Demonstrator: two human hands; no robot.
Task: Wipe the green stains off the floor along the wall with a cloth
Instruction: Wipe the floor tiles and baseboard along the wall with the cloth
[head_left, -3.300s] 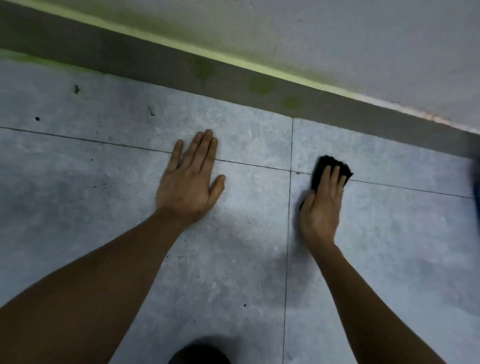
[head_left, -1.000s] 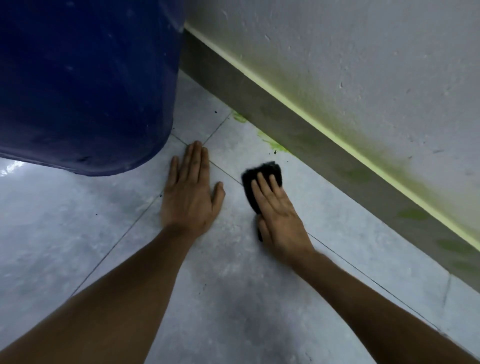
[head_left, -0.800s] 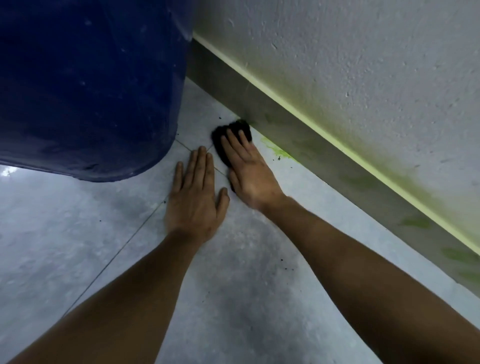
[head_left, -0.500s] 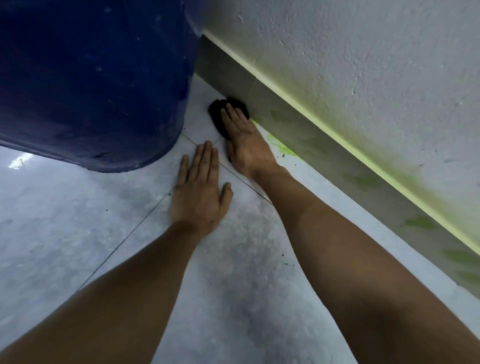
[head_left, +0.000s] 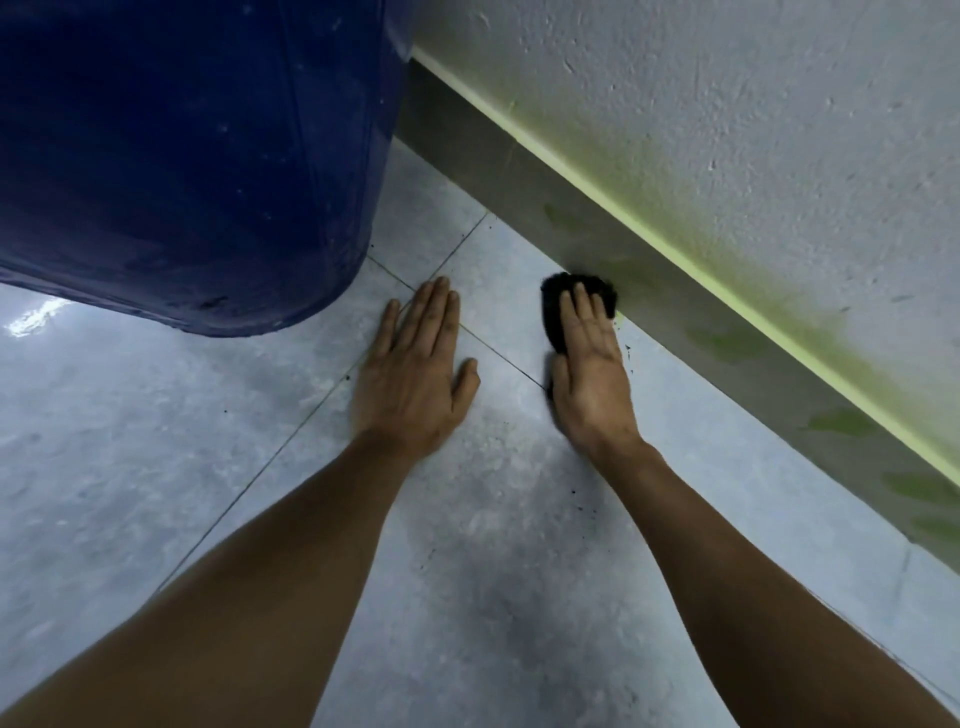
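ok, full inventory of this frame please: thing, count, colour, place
cloth: 1, black, on the floor against the skirting, under the right hand's fingers
barrel: 1, dark blue, upper left, standing on the floor
floor: grey tiles with dark joints
skirting: 1, grey with green patches, along the wall's foot
wall: 1, white, rough, green-tinged low edge
left hand: 1, flat on the floor beside the barrel
right hand: 1, fingers straight, pressing the cloth
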